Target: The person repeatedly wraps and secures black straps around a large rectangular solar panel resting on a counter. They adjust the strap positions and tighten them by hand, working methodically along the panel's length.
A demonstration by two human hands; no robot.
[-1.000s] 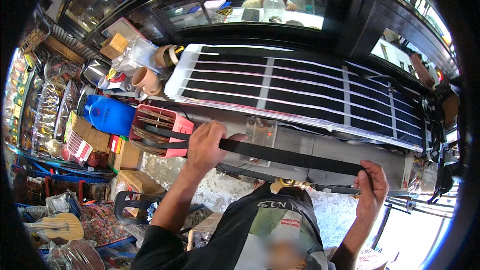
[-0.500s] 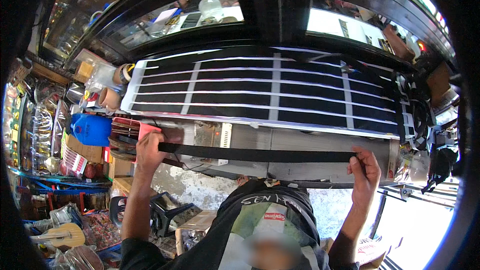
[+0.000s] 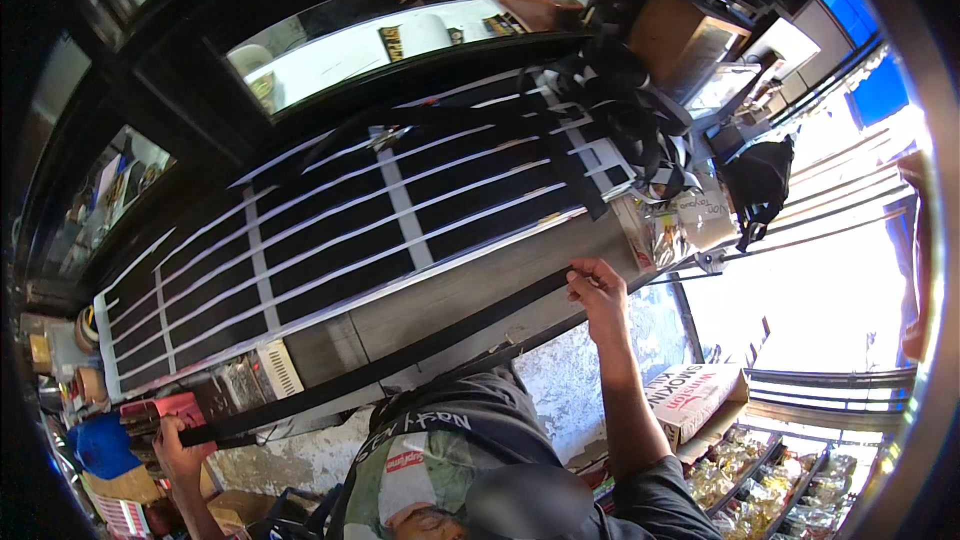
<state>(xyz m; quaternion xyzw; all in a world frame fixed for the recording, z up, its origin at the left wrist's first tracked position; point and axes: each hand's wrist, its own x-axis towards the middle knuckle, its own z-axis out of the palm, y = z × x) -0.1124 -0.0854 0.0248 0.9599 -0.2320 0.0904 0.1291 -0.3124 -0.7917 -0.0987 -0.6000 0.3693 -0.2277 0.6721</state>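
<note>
A long black strap (image 3: 385, 365) is stretched slantwise between my two hands, in front of the worktable's near edge. At the lower left my left hand (image 3: 178, 448) is closed on one end of it, beside a pink container (image 3: 182, 408). My right hand (image 3: 600, 292) pinches the other end between thumb and fingers, higher up and to the right. Beyond the strap lies a broad white sheet covered with rows of black strips (image 3: 335, 230). Pale grey bands (image 3: 402, 210) cross these rows.
Tangled black straps (image 3: 640, 125) are heaped at the table's far right end, near a cardboard box (image 3: 675, 35). A pale slotted metal box (image 3: 280, 368) stands near the left end. Dark-framed glass (image 3: 350, 50) rises behind. A carton (image 3: 695, 400) sits low at right.
The view has turned to the right, showing more of the right side and tilting the table. Both hands still hold the strap, which stays stretched.
</note>
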